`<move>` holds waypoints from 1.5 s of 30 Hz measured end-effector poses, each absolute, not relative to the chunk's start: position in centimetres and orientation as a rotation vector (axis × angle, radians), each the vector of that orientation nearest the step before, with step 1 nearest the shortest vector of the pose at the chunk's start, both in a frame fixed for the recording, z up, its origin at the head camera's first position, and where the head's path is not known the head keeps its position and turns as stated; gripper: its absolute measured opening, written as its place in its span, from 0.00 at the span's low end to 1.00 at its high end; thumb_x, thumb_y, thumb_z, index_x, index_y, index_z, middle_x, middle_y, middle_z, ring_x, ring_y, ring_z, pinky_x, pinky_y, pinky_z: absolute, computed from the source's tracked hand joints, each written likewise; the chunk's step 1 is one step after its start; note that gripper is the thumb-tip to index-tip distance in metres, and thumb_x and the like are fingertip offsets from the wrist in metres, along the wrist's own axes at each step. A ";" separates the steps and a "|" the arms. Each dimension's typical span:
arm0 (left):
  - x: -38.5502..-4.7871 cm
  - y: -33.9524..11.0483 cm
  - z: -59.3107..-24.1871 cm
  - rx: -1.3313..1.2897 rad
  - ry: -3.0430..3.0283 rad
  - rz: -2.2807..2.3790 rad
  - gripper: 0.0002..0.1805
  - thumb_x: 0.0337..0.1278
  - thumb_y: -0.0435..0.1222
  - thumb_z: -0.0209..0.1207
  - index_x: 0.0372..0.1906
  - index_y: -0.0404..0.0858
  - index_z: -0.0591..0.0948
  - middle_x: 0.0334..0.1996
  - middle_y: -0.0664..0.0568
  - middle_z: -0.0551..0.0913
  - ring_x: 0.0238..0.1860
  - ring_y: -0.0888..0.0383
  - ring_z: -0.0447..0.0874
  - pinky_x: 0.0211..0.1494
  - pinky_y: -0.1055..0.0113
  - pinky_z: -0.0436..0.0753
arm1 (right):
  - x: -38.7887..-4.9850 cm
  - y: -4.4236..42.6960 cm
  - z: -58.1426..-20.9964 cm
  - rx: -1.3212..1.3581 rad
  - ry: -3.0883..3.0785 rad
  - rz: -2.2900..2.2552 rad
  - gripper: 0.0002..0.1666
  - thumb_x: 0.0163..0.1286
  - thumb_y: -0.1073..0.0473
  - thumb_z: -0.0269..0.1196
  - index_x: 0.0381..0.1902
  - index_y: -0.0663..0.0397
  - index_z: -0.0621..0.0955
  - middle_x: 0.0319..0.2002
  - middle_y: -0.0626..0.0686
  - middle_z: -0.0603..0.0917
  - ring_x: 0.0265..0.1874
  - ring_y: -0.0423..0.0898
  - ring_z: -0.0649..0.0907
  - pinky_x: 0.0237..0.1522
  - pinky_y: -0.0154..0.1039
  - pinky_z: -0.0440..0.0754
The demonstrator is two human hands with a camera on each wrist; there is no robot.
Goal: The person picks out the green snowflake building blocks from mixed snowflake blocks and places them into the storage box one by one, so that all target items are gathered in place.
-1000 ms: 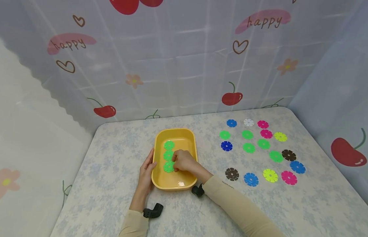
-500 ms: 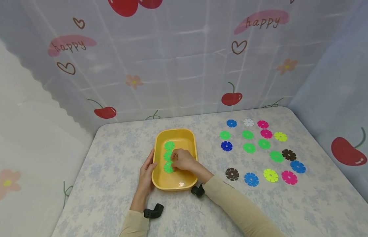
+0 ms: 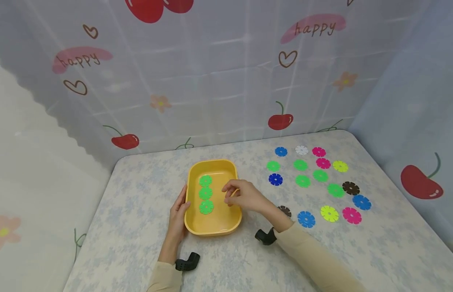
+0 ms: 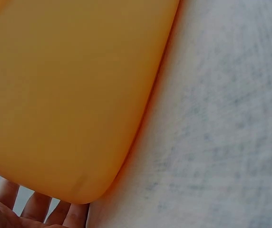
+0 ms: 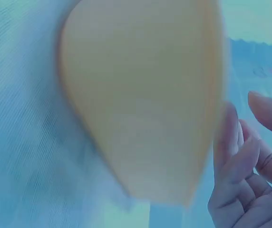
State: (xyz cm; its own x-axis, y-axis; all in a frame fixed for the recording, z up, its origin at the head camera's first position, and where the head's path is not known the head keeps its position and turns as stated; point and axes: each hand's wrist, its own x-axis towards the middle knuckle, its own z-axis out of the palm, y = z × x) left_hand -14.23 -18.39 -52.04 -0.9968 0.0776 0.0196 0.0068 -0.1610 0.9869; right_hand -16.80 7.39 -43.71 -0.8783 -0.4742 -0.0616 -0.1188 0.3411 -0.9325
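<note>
A yellow plastic tray (image 3: 219,227) stands on the table, also close up as a tray wall (image 4: 79,95) in the left wrist view. Inside it three green notched discs, one of them the nearest disc (image 3: 206,207), lie in a column on the left. My left hand (image 3: 177,217) grips the tray's left side, thumb at the rim and fingers along the outer wall. Over the tray's right edge hovers my right hand (image 3: 244,195), fingers loosely bent with nothing between them; the right wrist view shows the right hand's thumb (image 5: 271,111) apart from its fingers.
Right of the tray, several discs lie scattered flat, including a dark blue disc (image 3: 275,179), a yellow disc (image 3: 329,213), a pink disc (image 3: 352,215) and a white disc (image 3: 301,150). My right forearm partly covers a brown disc (image 3: 286,210). A patterned curtain (image 3: 219,81) hangs behind the table.
My right hand has let go of the green discs and moved right and up to the tray's right edge. Its fingers have loosened. My left hand keeps its hold on the tray.
</note>
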 end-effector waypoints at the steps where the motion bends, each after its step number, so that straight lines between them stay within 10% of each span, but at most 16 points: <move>1: -14.2 -18.4 -52.0 0.103 2.004 2.356 0.31 0.75 0.33 0.43 0.79 0.46 0.52 0.79 0.55 0.47 0.79 0.55 0.44 0.66 0.80 0.69 | -16.6 8.4 -43.7 -0.507 2.304 -1.556 0.13 0.64 0.65 0.66 0.47 0.61 0.81 0.35 0.55 0.81 0.31 0.52 0.85 0.37 0.42 0.86; 6: -14.2 -18.6 -52.0 0.117 2.014 2.351 0.31 0.75 0.33 0.42 0.79 0.45 0.52 0.79 0.53 0.46 0.79 0.53 0.43 0.66 0.81 0.69 | -15.4 13.9 -43.7 -0.374 2.402 -1.561 0.16 0.65 0.64 0.66 0.50 0.61 0.81 0.38 0.57 0.81 0.32 0.48 0.84 0.41 0.51 0.86; 24: -14.0 -18.7 -52.0 0.111 2.030 2.348 0.31 0.75 0.33 0.42 0.79 0.46 0.53 0.79 0.52 0.46 0.79 0.55 0.44 0.68 0.80 0.67 | -13.3 32.2 -44.3 0.217 2.713 -1.327 0.33 0.70 0.53 0.62 0.66 0.67 0.69 0.55 0.69 0.76 0.38 0.36 0.78 0.36 0.34 0.82; 31: -14.2 -18.6 -52.0 0.081 2.011 2.361 0.31 0.74 0.33 0.42 0.78 0.47 0.54 0.79 0.53 0.47 0.79 0.57 0.45 0.68 0.80 0.66 | -14.1 37.2 -48.1 0.465 2.691 -1.404 0.34 0.65 0.49 0.66 0.63 0.61 0.73 0.39 0.44 0.80 0.34 0.38 0.77 0.29 0.35 0.79; 40: -14.2 -18.5 -52.0 0.089 1.974 2.382 0.31 0.75 0.33 0.42 0.78 0.49 0.54 0.79 0.56 0.48 0.79 0.57 0.45 0.68 0.79 0.66 | -15.0 39.1 -50.8 0.531 2.663 -1.393 0.36 0.65 0.49 0.66 0.64 0.63 0.71 0.41 0.43 0.80 0.32 0.30 0.78 0.28 0.30 0.80; 45: -14.2 -18.5 -52.0 0.108 1.976 2.376 0.31 0.75 0.32 0.42 0.78 0.47 0.54 0.79 0.54 0.47 0.79 0.54 0.44 0.68 0.78 0.67 | -13.9 37.1 -48.1 0.537 2.662 -1.336 0.32 0.67 0.57 0.64 0.64 0.68 0.70 0.48 0.61 0.81 0.36 0.39 0.77 0.28 0.32 0.78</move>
State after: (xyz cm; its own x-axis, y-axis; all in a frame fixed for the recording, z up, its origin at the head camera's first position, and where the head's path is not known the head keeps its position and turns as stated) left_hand -14.25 -18.49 -52.03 -0.9963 0.0826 0.0219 0.0065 -0.1821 0.9833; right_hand -13.92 37.15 -48.08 -0.9307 0.2604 -0.2567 0.3615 0.5489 -0.7537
